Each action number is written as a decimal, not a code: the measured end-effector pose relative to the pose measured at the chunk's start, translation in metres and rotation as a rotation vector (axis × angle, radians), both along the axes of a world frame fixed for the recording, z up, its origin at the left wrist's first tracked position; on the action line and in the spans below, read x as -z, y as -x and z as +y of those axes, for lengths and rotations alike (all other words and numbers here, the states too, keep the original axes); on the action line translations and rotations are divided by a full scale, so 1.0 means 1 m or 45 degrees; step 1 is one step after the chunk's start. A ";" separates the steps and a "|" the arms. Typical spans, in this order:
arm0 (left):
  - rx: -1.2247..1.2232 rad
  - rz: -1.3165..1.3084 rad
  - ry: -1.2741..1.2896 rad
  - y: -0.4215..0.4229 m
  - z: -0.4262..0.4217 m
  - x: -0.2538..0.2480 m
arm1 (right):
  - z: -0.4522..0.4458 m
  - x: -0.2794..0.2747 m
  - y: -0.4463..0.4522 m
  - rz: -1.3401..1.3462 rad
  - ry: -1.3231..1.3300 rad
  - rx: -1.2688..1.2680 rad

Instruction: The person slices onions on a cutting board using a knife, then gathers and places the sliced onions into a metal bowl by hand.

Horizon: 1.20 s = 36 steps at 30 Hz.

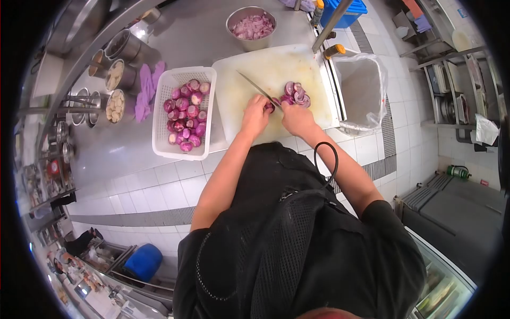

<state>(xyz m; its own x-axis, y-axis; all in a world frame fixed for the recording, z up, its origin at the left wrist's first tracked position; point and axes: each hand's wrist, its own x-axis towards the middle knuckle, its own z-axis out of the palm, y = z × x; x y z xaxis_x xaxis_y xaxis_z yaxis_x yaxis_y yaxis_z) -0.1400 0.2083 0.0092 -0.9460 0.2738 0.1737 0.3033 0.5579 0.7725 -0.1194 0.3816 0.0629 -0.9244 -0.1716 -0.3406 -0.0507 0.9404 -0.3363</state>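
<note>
My right hand (297,118) is closed round the handle of a kitchen knife (254,84), whose blade points away to the upper left over the white cutting board (234,69). My left hand (256,114) has its fingers curled on a piece of red onion (269,107) beside the blade. Sliced red onion (297,94) lies in a small heap on the board, just beyond my right hand. Left of the board, a white perforated basket (158,127) holds many peeled red onions (186,114). Most of the knife handle is hidden by my fingers.
A metal bowl (229,32) of chopped onion stands behind the board. Purple cloths (144,93) and metal containers (123,80) with pale contents are at the left. A lined waste bin (366,93) stands right of the counter, with an orange-capped bottle (333,51) near its corner.
</note>
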 end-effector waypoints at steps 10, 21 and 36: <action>0.405 0.417 0.208 0.006 -0.016 0.001 | 0.011 0.026 0.011 0.070 0.200 -0.056; 0.330 0.329 0.203 -0.011 -0.039 0.007 | 0.011 0.027 -0.022 0.071 0.002 -0.059; 0.128 0.280 0.126 -0.011 -0.013 0.027 | 0.001 0.014 -0.017 0.063 -0.049 -0.087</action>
